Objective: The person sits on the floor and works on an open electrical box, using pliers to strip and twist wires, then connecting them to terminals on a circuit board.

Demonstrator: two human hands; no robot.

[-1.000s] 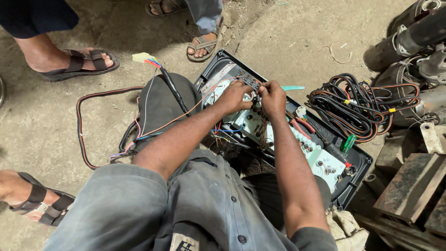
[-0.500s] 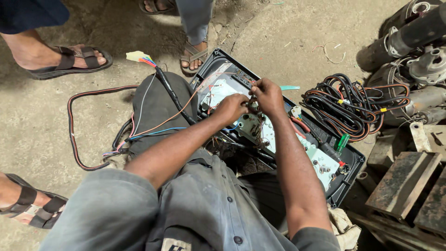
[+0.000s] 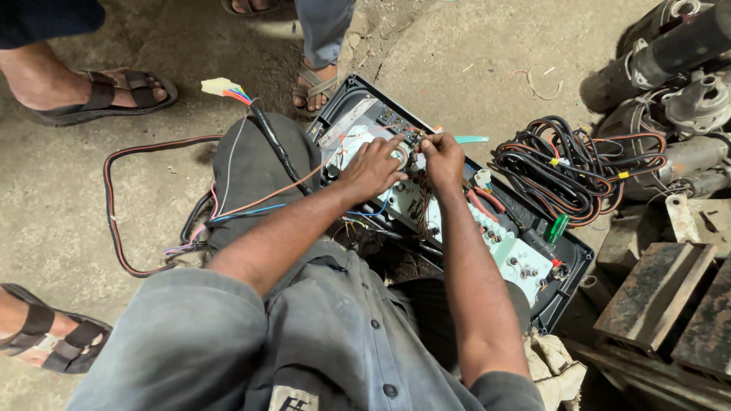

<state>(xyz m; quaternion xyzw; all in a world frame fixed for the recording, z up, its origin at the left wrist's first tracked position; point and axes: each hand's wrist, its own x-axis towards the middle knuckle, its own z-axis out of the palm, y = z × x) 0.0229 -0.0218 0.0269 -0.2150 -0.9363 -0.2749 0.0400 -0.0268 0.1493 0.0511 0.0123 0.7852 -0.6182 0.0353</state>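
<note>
A person in a grey button-up shirt (image 3: 327, 350) fills the bottom of the frame, both forearms reaching up toward the centre. Just beyond the shirt, at centre, an open black panel housing (image 3: 567, 293) lies on the concrete floor (image 3: 61, 205), slanting from upper centre down to lower right, with a pale green circuit backing (image 3: 518, 259) studded with terminals showing inside.

The left hand (image 3: 373, 167) rests curled over the upper part of the housing, fingers bent onto a small round fitting. The right hand (image 3: 442, 156) sits just beside it, thumb and fingertips pinched together on thin wires (image 3: 417, 199) at the housing's upper edge; the two hands nearly touch. What exactly the right hand grips is too small to tell.

Left of the housing, a dark grey cover (image 3: 247, 175) lies on the floor with a black cable (image 3: 274, 148) running across it to a white connector (image 3: 217, 85) with coloured leads. A brown cable loop (image 3: 110, 205) curves across the floor at left.

To the right of the hands, a tangled bundle of black and orange wiring (image 3: 571, 171) lies near the housing, and a green-handled tool (image 3: 560, 227) rests on its rim. Rusted metal blocks (image 3: 659, 304) sit at lower right, with grey motor parts (image 3: 670, 53) in the upper right corner.

Sandalled feet of other people stand at upper left (image 3: 99, 91), top centre (image 3: 316, 80) and lower left (image 3: 46, 339).
</note>
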